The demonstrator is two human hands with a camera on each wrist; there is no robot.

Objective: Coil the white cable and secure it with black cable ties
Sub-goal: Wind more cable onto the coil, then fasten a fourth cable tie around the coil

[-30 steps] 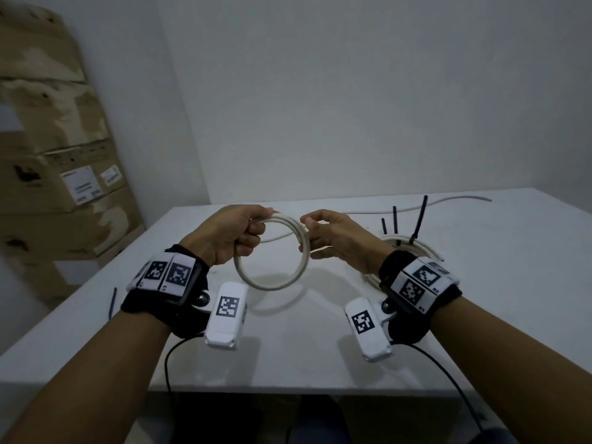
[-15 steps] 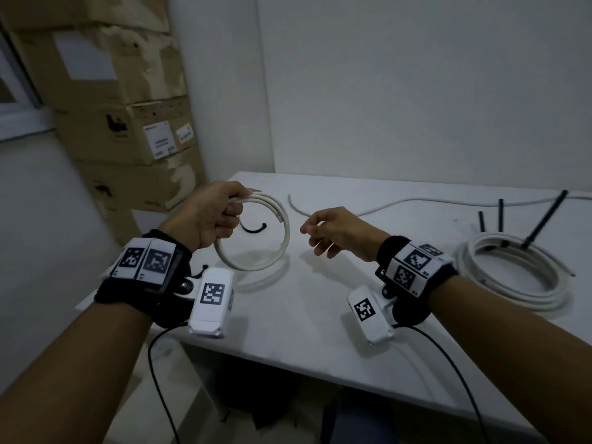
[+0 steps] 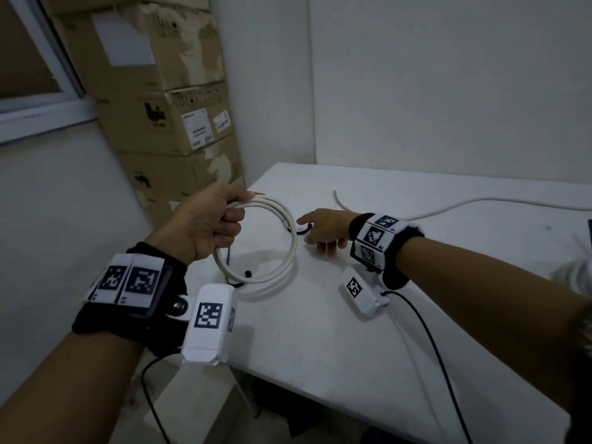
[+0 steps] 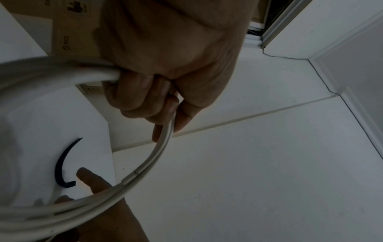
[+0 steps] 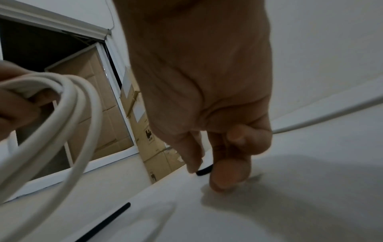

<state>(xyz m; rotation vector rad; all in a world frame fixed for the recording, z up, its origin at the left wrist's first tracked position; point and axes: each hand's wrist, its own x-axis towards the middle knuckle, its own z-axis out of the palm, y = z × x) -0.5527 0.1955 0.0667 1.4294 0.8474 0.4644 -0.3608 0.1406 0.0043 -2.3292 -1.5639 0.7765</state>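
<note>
My left hand (image 3: pixel 230 216) grips the top of the coiled white cable (image 3: pixel 293 238) and holds the ring upright above the table's left end. The left wrist view shows my left hand (image 4: pixel 149 101) with its fingers curled round the coiled white cable (image 4: pixel 145 165). My right hand (image 3: pixel 307 233) reaches down just right of the coil to a curved black cable tie (image 3: pixel 301 231) lying on the table. In the right wrist view my right hand (image 5: pixel 205 173) has forefinger and thumb on either side of the black cable tie (image 5: pixel 204 171); I see no firm pinch.
A second black tie (image 3: pixel 246 274) lies under the coil near the white table's (image 3: pixel 320 331) left edge. A loose white cable (image 3: pixel 448 206) runs along the back. Another white coil (image 3: pixel 573 274) sits at the right edge. Cardboard boxes (image 3: pixel 160 91) are stacked left of the table.
My right hand has let go of the coil and dropped to the black tie on the table. My left hand still holds the coil. The view has swung left.
</note>
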